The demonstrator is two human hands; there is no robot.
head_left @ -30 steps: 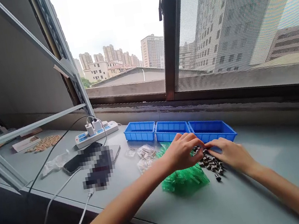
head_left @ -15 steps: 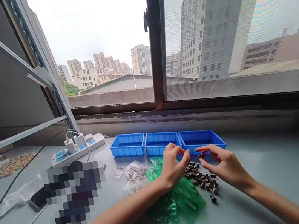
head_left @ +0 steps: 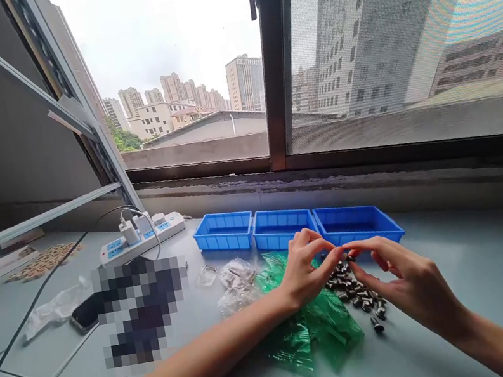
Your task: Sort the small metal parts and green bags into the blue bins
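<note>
My left hand (head_left: 306, 266) and my right hand (head_left: 405, 282) meet fingertip to fingertip just above a pile of small dark metal parts (head_left: 357, 295) on the grey table. Both hands are in a pinch, and a small dark part seems held between their tips. Green plastic bags (head_left: 311, 329) lie under my left wrist. Three blue trays (head_left: 358, 224) stand in a row right behind the hands.
Clear bags of small parts (head_left: 235, 281) lie left of the green ones. A white power strip (head_left: 144, 237) with chargers, cables and a phone (head_left: 84, 313) sit at the left. A window sill runs behind the trays. A metal frame post (head_left: 99, 143) stands at the left.
Both hands have risen off the pile, and the fingertips that were apart now touch. The view has shifted slightly.
</note>
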